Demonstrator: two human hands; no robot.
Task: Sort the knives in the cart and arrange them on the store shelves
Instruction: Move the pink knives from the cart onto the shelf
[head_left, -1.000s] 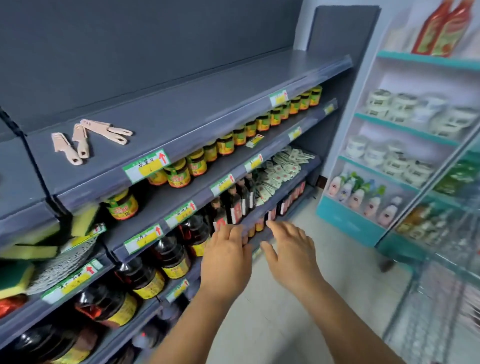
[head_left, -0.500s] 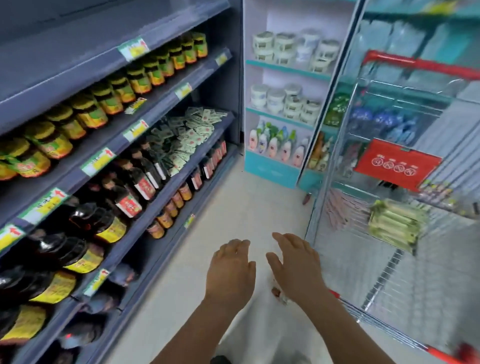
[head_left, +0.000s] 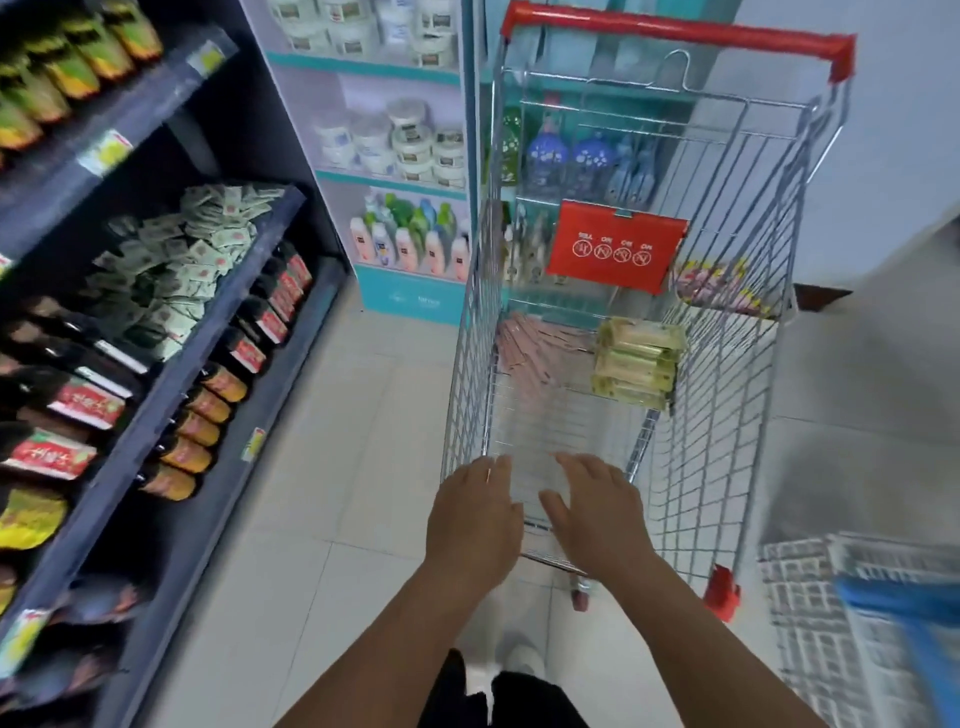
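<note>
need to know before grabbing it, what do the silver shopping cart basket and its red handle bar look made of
Silver shopping cart basket: looks like bright metal wire, shiny, judging by its thin see-through grid.
Red handle bar: probably smooth plastic, from its solid, slightly glossy colour; blur leaves it open.

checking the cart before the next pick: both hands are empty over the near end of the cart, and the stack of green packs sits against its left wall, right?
Not quite. The head view shows the stack of green packs against the right wall of the cart, not the left. The rest holds: left hand and right hand are empty over the near end.
</note>
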